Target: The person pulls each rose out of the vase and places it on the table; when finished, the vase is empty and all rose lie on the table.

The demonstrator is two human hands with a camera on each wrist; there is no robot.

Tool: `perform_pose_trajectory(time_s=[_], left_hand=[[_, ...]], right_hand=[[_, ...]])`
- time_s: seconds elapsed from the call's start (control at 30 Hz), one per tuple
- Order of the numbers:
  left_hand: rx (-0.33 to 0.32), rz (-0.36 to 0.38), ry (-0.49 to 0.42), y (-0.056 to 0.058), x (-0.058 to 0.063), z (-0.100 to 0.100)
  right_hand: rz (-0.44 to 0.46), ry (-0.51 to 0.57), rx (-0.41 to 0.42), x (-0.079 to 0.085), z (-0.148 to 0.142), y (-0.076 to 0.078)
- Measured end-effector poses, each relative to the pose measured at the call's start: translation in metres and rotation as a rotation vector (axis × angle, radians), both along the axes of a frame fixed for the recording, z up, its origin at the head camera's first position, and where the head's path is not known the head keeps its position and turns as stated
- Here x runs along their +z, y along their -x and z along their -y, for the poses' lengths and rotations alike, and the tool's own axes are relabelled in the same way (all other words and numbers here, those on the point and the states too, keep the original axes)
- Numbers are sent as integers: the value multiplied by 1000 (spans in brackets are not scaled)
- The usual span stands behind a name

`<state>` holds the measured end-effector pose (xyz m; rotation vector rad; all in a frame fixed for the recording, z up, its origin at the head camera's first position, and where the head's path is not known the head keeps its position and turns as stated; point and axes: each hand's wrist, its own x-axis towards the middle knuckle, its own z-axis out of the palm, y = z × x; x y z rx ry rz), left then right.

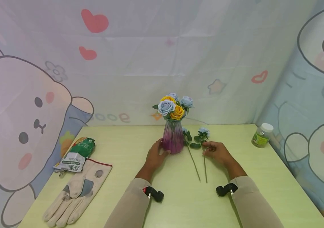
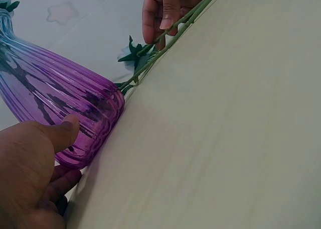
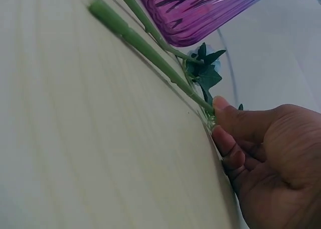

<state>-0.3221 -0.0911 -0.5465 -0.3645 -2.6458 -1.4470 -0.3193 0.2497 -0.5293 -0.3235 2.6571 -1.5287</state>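
Head view from above, forward and down — wrist views close, tilted, vase [image 1: 173, 140] in both.

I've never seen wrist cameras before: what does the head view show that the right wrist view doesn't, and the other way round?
Only the head view shows the left hand, yellow roses, glove, green-and-white packet and white-capped jar.

Only the right wrist view shows small knobs along the held stem, too fine to make out from the head.

Both show the right hand pinching that stem, the purple vase and a second loose stem.
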Motion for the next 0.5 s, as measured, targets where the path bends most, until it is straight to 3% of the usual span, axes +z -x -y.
perform_pose_trajectory(time_s=[0.27,0.5], left_hand=[[-3,-18,3,1,-2,0],[0,-17,3,2,-3,-1]], right_hand=[[-35,2,-46,0,3,-5],[-1,5,-72,3,2,-4]])
